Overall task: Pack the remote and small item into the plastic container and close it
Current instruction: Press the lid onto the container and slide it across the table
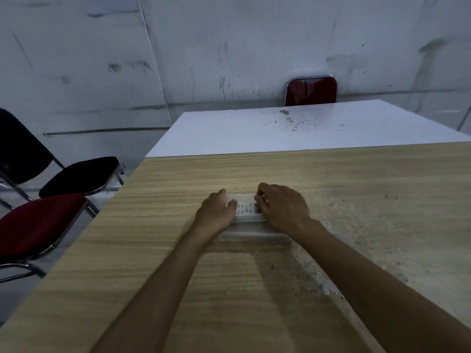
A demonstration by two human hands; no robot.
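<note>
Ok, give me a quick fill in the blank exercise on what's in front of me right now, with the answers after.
1. Both hands rest on a white remote that lies on the ____ table.
2. The left hand holds the remote's ____ end.
3. The right hand covers its ____ end.
4. Behind the white table stands a ____ chair.

Answers: wooden; left; right; red

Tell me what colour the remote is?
The remote is white with rows of grey buttons, seen in the head view.
</note>
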